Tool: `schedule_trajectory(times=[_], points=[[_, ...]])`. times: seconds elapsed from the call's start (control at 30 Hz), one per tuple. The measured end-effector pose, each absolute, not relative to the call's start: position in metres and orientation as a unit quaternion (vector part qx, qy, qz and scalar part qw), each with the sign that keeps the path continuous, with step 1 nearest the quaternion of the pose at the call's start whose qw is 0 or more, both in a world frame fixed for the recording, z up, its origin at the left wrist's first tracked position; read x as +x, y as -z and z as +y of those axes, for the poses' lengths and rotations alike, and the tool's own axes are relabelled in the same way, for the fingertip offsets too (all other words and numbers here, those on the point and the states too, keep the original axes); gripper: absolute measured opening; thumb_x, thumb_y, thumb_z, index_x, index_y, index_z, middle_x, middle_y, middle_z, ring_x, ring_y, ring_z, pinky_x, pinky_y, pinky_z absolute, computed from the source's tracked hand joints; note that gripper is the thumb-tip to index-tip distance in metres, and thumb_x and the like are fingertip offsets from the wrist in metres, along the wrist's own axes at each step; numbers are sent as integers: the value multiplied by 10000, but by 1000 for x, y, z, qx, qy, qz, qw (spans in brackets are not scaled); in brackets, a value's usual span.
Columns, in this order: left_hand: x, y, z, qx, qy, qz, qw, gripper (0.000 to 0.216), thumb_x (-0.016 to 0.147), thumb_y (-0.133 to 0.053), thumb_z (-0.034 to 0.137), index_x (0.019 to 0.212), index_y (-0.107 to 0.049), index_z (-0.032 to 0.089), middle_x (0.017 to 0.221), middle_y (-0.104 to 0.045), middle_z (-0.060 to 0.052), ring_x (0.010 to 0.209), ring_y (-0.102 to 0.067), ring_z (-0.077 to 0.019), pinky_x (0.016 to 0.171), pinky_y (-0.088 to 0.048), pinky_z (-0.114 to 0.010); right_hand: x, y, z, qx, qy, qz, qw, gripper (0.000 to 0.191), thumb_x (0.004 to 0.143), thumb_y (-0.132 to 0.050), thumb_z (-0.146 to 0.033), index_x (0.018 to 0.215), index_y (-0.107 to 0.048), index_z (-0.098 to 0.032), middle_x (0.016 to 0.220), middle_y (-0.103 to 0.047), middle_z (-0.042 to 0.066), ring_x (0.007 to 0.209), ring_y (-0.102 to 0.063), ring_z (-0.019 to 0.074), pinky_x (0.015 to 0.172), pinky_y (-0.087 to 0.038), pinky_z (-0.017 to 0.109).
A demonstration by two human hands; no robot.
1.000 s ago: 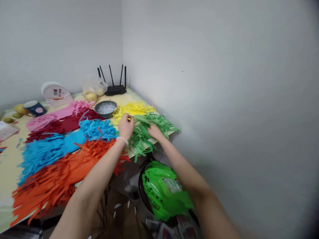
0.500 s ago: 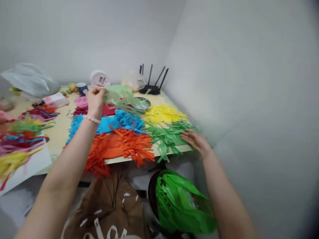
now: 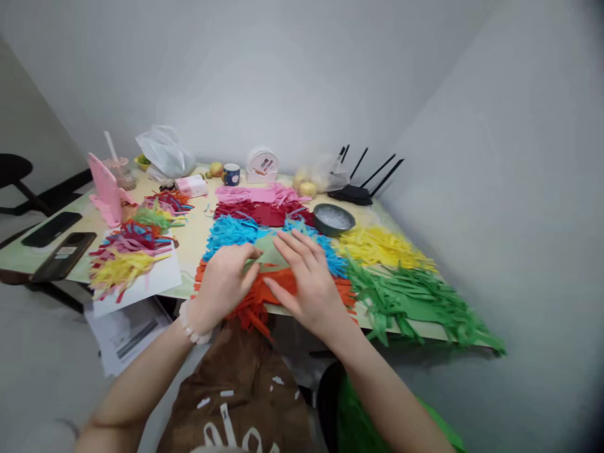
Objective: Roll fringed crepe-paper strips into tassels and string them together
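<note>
My left hand (image 3: 225,280) is closed on a pale green fringed paper piece (image 3: 271,250), held over the orange paper strips (image 3: 274,290) and blue paper strips (image 3: 236,229) near the table's front edge. My right hand (image 3: 306,280) lies beside it with fingers stretched out, resting on the same green piece. A pile of green paper strips (image 3: 415,299) lies to the right of both hands, yellow paper strips (image 3: 377,245) behind it.
Pink strips (image 3: 257,194) and dark red strips (image 3: 264,212), a grey bowl (image 3: 333,219), a router (image 3: 358,192), a mug (image 3: 231,173), mixed coloured strips on white paper (image 3: 127,251) and two phones (image 3: 59,242) share the table. A brown bag (image 3: 245,396) sits below.
My left hand carried a green fringed piece from the green pile leftward, then down onto the orange and blue strips. My right hand left the green pile and joined it. The view swung left.
</note>
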State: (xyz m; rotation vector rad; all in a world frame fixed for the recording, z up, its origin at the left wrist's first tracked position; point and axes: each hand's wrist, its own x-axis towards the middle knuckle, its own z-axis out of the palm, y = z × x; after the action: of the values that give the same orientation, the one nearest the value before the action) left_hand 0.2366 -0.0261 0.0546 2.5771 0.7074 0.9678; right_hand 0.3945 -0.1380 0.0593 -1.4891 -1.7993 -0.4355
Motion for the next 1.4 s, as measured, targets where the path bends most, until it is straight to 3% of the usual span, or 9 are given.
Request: schedule_trajectory(times=[0.2, 0.43, 0.53, 0.7, 0.87, 1.0, 1.13, 1.27, 1.4], points=[[188, -47, -12, 884, -299, 260, 246, 216, 804, -505, 127, 966, -623, 209, 1017, -744, -48, 959, -687, -228, 847, -517, -344, 399, -61, -104, -579, 51, -767, 273, 383, 774, -488, -29, 1058, -679, -200, 1009, -749, 75, 957, -679, 257, 894, -537, 403], [192, -46, 5, 835, -280, 200, 430, 225, 704, -462, 118, 838, -631, 182, 839, -694, -6, 770, -627, -163, 692, -477, -249, 407, -90, -131, -613, -115, -705, 336, 202, 777, -501, -114, 861, -657, -213, 777, -716, -3, 668, -649, 158, 614, -487, 237], [197, -45, 3, 799, -272, 207, 495, 202, 726, -500, 161, 862, -648, 177, 833, -687, -10, 731, -612, -156, 631, -469, -233, 411, -79, -137, -615, -159, -659, 403, 180, 800, -522, -149, 892, -663, -210, 874, -735, 12, 779, -680, 179, 683, -519, 262], [199, -39, -1, 728, -295, 209, 582, 257, 749, -588, 183, 961, -733, 193, 974, -735, -39, 904, -662, -189, 756, -513, -252, 417, -55, -146, -599, -214, -572, 517, 252, 800, -587, -143, 978, -739, -238, 984, -753, 21, 910, -693, 204, 788, -533, 307], [201, -35, -4, 669, -290, 200, 654, 118, 745, -685, 217, 774, -796, 189, 871, -739, -58, 759, -642, -159, 669, -490, -242, 423, -47, -154, -534, -229, -574, 577, 343, 774, -563, -37, 835, -800, -278, 913, -731, 11, 886, -670, 180, 795, -520, 291], [195, -40, -4, 694, -281, 143, 648, 196, 744, -637, 113, 741, -810, 205, 950, -715, -66, 819, -642, -159, 666, -482, -235, 428, -51, -159, -504, -227, -604, 574, 429, 766, -553, 14, 819, -818, -319, 978, -705, 6, 906, -656, 167, 782, -513, 282], [184, -57, 5, 782, -200, 68, 587, 243, 792, -648, 145, 968, -801, 213, 1128, -685, -93, 1024, -639, -227, 808, -513, -277, 430, -60, -162, -503, -188, -641, 548, 475, 731, -519, 47, 799, -815, -318, 995, -693, 0, 943, -652, 167, 828, -516, 289], [190, -72, 9, 803, -156, 41, 574, 574, 807, -713, 407, 1342, -603, 231, 1322, -632, -109, 1227, -571, -299, 963, -487, -342, 430, -69, -162, -512, -137, -682, 504, 494, 671, -476, 61, 787, -803, -291, 1003, -681, 6, 936, -655, 170, 851, -525, 301], [209, -78, -1, 832, -96, 158, 523, 340, 836, -669, 472, 875, -718, 138, 785, -701, -42, 731, -638, -173, 643, -471, -234, 436, -80, -164, -508, -105, -731, 444, 479, 662, -451, 39, 791, -791, -272, 1040, -669, 25, 967, -657, 183, 880, -530, 316]])
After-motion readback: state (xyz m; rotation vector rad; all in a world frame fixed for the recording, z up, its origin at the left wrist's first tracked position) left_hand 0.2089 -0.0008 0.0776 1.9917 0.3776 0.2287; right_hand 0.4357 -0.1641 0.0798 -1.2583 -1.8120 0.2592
